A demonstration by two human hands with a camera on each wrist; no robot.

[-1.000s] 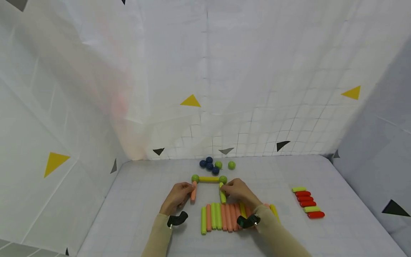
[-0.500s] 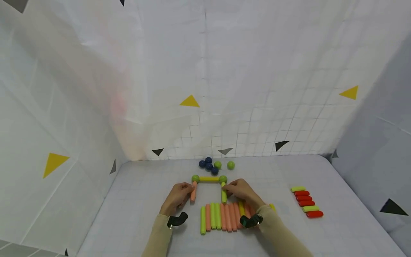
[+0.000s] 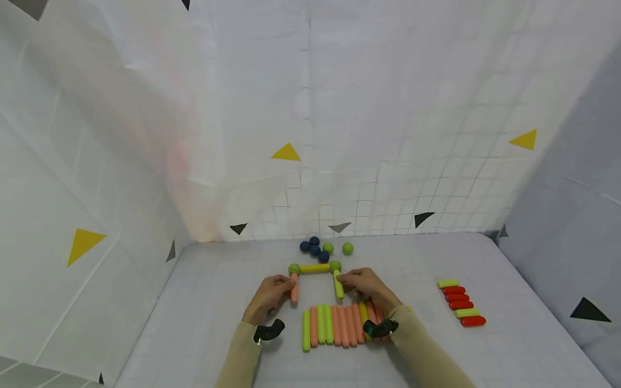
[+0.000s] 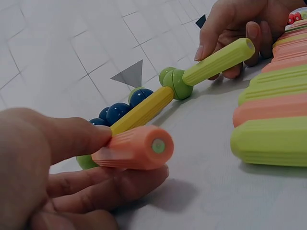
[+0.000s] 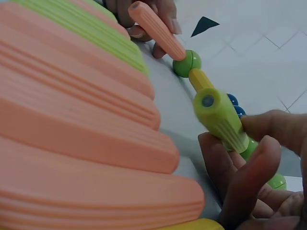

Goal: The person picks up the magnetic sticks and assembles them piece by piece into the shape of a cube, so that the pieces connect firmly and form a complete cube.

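Note:
My left hand (image 3: pixel 267 295) pinches an orange magnetic building stick (image 4: pixel 134 148) between thumb and fingers. Its far end meets a green ball (image 3: pixel 294 269). From there a yellow stick (image 3: pixel 314 268) runs across to a second green ball (image 3: pixel 335 267). On that ball sits a lime-green stick (image 5: pixel 221 120), pinched by my right hand (image 3: pixel 366 285). Together the pieces make a three-sided frame, its open side toward me. Small metal discs show in the near ends of both held sticks in the wrist views. In the left wrist view, the lime stick's near end tilts up off the table.
Nearer me lies a row of several orange, lime and yellow sticks (image 3: pixel 342 326), partly under my right wrist. Several dark blue balls (image 3: pixel 315 250) and two green balls (image 3: pixel 347 248) sit behind the frame. Short red and lime pieces (image 3: pixel 461 305) line up at the right.
The frame's right side has shifted slightly away from me or upward, and the lime stick's near end has moved with it. Both hands keep their pinch. The head view has shifted a little.

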